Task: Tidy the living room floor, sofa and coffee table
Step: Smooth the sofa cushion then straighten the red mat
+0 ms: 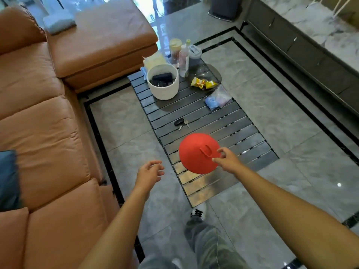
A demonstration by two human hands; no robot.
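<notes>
Note that the red dome-shaped cap with a loop (198,154) hides part of the dark slatted coffee table (213,117) beneath it. You cannot confirm whether the right hand (227,160) pinches the cap's rim or only lies against it. The dark items inside the white round basket (165,92) cannot be identified. The blue cushion (7,179) on the orange leather sofa (48,133) is cut off by the left edge, and the dark bin (225,6) by the top edge. Labels on the pale bottles (183,59) are blurred.
</notes>
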